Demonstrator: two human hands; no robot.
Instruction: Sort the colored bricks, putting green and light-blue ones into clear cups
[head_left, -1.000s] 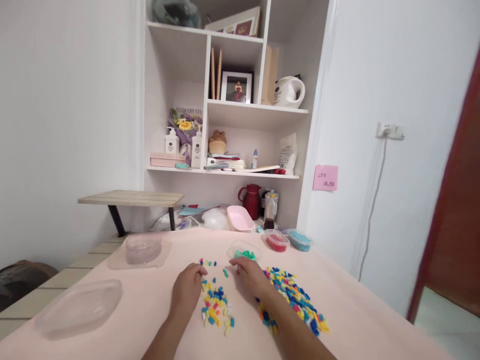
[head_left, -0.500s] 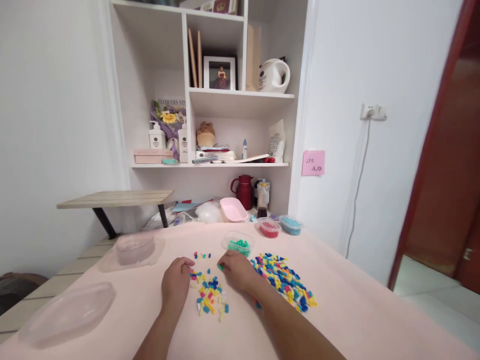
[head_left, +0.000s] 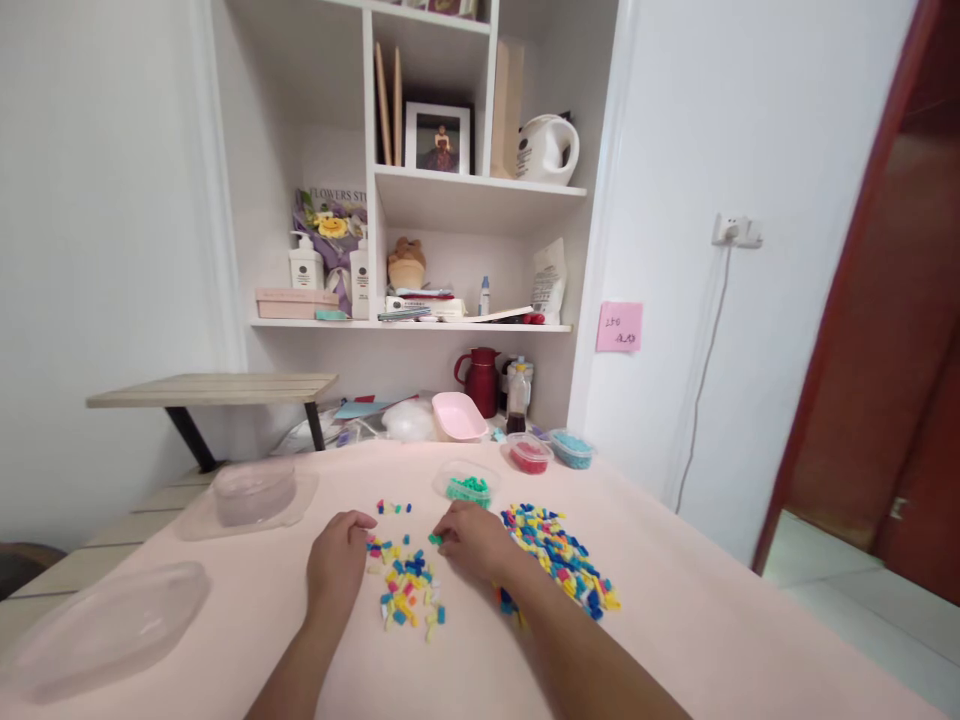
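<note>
My right hand [head_left: 474,538] pinches a small green plastic piece [head_left: 435,539] between thumb and fingertips, just above the cloth. Left of it, my left hand [head_left: 337,556] rests on the table, loosely curled, with a gap between thumb and forefinger and nothing visible in it. Between the hands lies a small scatter of mixed-colour pieces [head_left: 409,588]. A short row of pieces [head_left: 394,508] sits beyond them. A larger mixed pile [head_left: 562,560] spreads to the right of my right hand, partly hidden by the forearm. Behind that hand stands a clear tub of green pieces [head_left: 469,487].
Clear tubs with red pieces [head_left: 529,456] and blue pieces [head_left: 572,450] stand at the back right. On the left are an upturned clear container [head_left: 255,492] and a clear lid [head_left: 112,625]. A pink tray [head_left: 459,417] and red jug [head_left: 478,382] stand beyond the table edge.
The view has shifted slightly, so most things appear a little further left. My right hand keeps the green piece in its fingertips, and my left hand sits slightly farther from the scattered pieces.
</note>
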